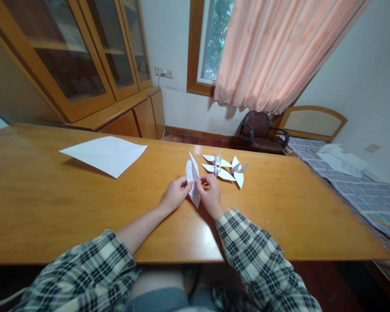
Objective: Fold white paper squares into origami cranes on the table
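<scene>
Head view is showing both hands meeting at the middle of the tabletop (52,208), nearer its front edge than its far edge. The left hand (174,195) is pinching the left side of a paper piece (192,173), and the right hand (210,194) is pinching its right side. The paper piece is sitting between the hands, equally near both, its long axis pointing toward the far edge. Paper cranes (224,174) are lying just beyond the right hand. A flat sheet (105,154) is lying well apart, toward the far left corner.
</scene>
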`<control>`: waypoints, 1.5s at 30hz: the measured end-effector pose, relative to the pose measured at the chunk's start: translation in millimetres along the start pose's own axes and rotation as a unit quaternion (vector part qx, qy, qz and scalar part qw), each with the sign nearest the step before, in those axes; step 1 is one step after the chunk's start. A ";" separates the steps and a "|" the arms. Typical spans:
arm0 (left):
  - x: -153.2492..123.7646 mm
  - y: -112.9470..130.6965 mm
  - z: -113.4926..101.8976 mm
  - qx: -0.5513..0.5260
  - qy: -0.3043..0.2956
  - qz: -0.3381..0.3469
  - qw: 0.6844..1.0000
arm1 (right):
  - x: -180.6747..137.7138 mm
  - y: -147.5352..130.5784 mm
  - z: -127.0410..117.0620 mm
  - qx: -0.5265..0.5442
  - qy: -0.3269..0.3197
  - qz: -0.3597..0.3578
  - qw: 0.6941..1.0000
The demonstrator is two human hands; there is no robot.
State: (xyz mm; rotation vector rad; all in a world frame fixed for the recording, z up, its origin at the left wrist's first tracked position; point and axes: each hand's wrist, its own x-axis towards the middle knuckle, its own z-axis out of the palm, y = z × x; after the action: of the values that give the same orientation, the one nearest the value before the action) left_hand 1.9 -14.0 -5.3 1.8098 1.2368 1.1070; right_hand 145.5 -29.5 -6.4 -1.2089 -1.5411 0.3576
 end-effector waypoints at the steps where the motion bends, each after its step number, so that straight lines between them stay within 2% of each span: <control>1: -0.4 0.9 -0.3 0.016 0.004 0.009 1.000 | -0.2 -1.2 1.0 0.004 -0.001 0.000 1.000; 7: -3.2 12.3 0.7 0.108 0.052 0.055 0.991 | -3.5 -8.4 4.6 0.007 0.007 -0.016 1.000; 13: -9.5 19.6 10.3 0.049 0.021 0.060 0.997 | -1.5 -8.2 1.1 0.003 0.012 -0.023 1.000; 20: -10.1 18.5 18.6 -0.017 0.039 0.058 0.997 | -1.2 -8.1 -0.8 -0.018 0.014 -0.058 0.998; 24: -8.0 21.4 25.5 -0.113 0.047 0.040 0.992 | -0.9 -9.5 -1.9 -0.050 0.058 -0.069 0.995; 28: -5.3 23.0 34.1 -0.271 0.042 0.003 0.962 | 0.5 -10.6 -3.8 -0.035 0.083 -0.072 0.993; 30: -4.2 23.0 37.1 -0.314 0.046 -0.012 0.948 | 0.9 -10.8 -4.6 -0.017 0.084 -0.074 0.994; 35: -1.8 23.1 38.5 -0.330 0.059 -0.018 0.942 | -0.6 -9.9 -4.7 0.012 0.050 -0.081 0.995; 39: -0.1 24.1 39.5 -0.338 0.068 -0.027 0.938 | -2.1 -10.5 -4.4 -0.010 0.010 -0.107 0.994; 42: -0.6 24.1 41.8 -0.345 0.057 -0.049 0.936 | -1.9 -12.0 -5.1 -0.029 -0.005 -0.106 0.994; 45: -2.3 22.2 43.4 -0.356 0.028 -0.033 0.934 | -1.1 -12.2 -5.8 -0.036 -0.006 -0.102 0.994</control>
State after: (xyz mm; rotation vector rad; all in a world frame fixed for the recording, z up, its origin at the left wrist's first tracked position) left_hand 49.1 -26.1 -4.6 1.1796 0.7635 1.3502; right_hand 144.3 -37.8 4.2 -1.0927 -1.6840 0.1772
